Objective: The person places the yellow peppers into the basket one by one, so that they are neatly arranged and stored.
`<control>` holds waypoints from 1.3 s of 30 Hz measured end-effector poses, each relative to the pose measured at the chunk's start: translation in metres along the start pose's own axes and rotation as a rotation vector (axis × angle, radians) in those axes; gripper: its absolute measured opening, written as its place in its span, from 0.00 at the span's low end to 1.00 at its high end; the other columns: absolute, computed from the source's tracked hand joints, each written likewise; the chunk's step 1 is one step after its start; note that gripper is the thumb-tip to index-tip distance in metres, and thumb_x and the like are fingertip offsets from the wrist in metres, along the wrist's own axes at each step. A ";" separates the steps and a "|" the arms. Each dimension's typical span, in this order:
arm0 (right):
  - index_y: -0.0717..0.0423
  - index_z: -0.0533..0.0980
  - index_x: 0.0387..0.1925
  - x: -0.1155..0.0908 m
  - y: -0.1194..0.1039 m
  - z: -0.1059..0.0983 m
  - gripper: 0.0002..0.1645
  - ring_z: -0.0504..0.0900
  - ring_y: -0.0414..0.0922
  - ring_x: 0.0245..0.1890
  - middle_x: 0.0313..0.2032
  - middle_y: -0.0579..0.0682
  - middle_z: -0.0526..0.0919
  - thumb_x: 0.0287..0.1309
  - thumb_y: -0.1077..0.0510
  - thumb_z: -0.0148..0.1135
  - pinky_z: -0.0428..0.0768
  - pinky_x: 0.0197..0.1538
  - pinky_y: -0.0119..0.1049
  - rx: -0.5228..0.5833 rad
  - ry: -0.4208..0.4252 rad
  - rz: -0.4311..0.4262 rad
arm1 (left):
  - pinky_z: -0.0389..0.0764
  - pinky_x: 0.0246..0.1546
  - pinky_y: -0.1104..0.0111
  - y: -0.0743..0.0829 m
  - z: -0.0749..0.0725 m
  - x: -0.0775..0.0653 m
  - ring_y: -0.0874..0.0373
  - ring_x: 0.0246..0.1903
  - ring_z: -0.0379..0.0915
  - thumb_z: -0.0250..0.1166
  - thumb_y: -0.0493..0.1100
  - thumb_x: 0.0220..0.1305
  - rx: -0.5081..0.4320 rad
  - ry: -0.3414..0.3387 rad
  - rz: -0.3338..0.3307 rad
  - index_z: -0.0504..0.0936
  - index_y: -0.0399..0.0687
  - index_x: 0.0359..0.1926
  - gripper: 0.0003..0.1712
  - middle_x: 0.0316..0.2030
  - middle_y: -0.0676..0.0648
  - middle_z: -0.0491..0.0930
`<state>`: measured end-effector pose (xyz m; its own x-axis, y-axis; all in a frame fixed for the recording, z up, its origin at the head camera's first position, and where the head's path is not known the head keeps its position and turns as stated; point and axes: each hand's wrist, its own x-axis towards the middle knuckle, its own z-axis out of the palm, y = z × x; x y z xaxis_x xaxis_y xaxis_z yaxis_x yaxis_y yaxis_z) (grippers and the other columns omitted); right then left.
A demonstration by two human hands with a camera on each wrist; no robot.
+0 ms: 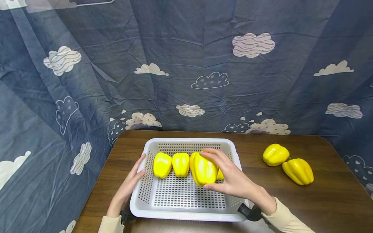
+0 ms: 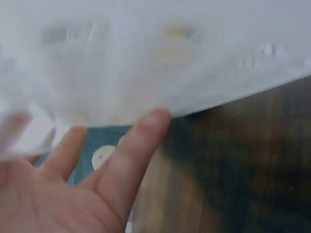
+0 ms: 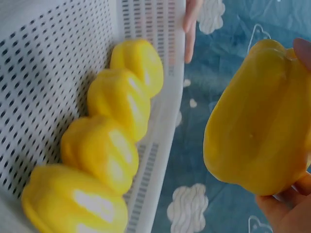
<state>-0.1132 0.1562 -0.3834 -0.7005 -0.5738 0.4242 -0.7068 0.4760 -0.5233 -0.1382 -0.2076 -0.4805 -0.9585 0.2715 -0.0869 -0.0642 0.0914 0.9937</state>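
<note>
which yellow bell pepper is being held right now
The bell pepper gripped by the right hand, raised above the white basket; four other peppers lie inside it, and two on the table.

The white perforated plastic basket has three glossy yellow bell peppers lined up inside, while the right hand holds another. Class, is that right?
The count is wrong: the right wrist view shows four glossy yellow bell peppers lined up inside the white perforated plastic basket, not three. The right hand does hold another pepper.
</note>
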 end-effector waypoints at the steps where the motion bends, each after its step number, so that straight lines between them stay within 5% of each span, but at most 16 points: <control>1: 0.50 0.62 0.68 0.002 -0.001 0.002 0.51 0.62 0.47 0.64 0.66 0.50 0.62 0.44 0.45 0.75 0.70 0.58 0.51 0.004 -0.002 -0.008 | 0.74 0.48 0.43 0.001 0.002 -0.001 0.28 0.62 0.55 0.44 0.41 0.74 0.001 0.008 0.004 0.45 0.57 0.76 0.33 0.74 0.38 0.38; 10: 0.53 0.62 0.68 0.022 -0.012 0.021 0.52 0.62 0.47 0.64 0.66 0.48 0.61 0.43 0.46 0.76 0.70 0.59 0.50 0.057 -0.040 -0.012 | 0.73 0.48 0.43 -0.002 0.008 -0.001 0.28 0.62 0.56 0.44 0.41 0.75 0.038 0.049 0.094 0.46 0.53 0.76 0.32 0.73 0.36 0.41; 24: 0.53 0.60 0.69 0.056 -0.016 0.059 0.54 0.60 0.47 0.65 0.66 0.50 0.60 0.43 0.43 0.76 0.67 0.62 0.48 0.107 -0.185 0.036 | 0.76 0.46 0.46 -0.006 0.007 -0.002 0.31 0.60 0.61 0.46 0.45 0.75 0.061 0.085 0.083 0.50 0.60 0.75 0.31 0.73 0.40 0.46; 39: 0.52 0.59 0.69 0.071 -0.018 0.098 0.55 0.63 0.45 0.62 0.63 0.50 0.61 0.44 0.42 0.75 0.67 0.62 0.40 0.054 -0.352 0.029 | 0.75 0.46 0.45 -0.004 0.008 -0.001 0.30 0.62 0.57 0.46 0.43 0.74 0.056 0.078 0.076 0.49 0.59 0.75 0.32 0.73 0.40 0.46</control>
<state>-0.1403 0.0416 -0.4167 -0.6370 -0.7592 0.1333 -0.6744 0.4652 -0.5734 -0.1347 -0.2006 -0.4851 -0.9788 0.2050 -0.0033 0.0234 0.1277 0.9915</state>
